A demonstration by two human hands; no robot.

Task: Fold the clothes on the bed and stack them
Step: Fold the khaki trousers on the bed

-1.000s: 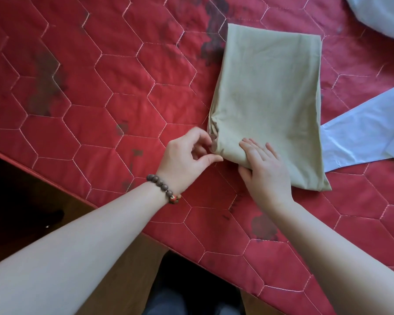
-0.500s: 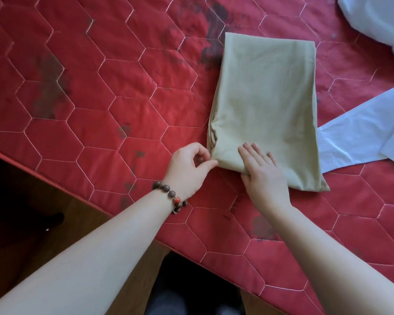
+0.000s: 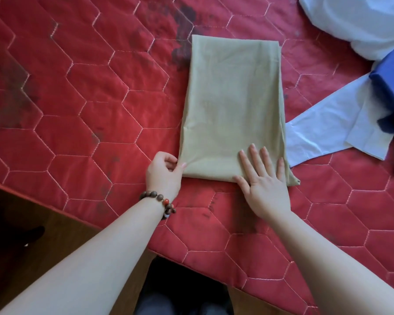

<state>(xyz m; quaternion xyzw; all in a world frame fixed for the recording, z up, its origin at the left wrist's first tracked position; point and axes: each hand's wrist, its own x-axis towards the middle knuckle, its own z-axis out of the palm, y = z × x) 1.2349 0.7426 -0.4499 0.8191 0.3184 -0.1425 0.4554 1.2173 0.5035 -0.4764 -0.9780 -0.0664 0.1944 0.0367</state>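
Pinching the folded khaki cloth point(image 3: 232, 105) corner, left hand point(image 3: 163, 176) fingers curl; right hand point(image 3: 265, 192) presses flat, fingers straight.

A red quilted bed cover point(image 3: 82, 123) above brown wooden floor point(image 3: 62, 237).

red quilted bedcover point(image 3: 82, 92), dark stains | beaded bracelet point(image 3: 163, 201) | wooden floor point(image 3: 55, 242)

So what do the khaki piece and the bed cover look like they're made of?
Khaki piece: thin matte woven cloth, likely cotton; soft creases, crisp folds. Bed cover: red quilted fabric with a slight sheen, possibly satin-like synthetic; stitched hexagons puff and catch light.
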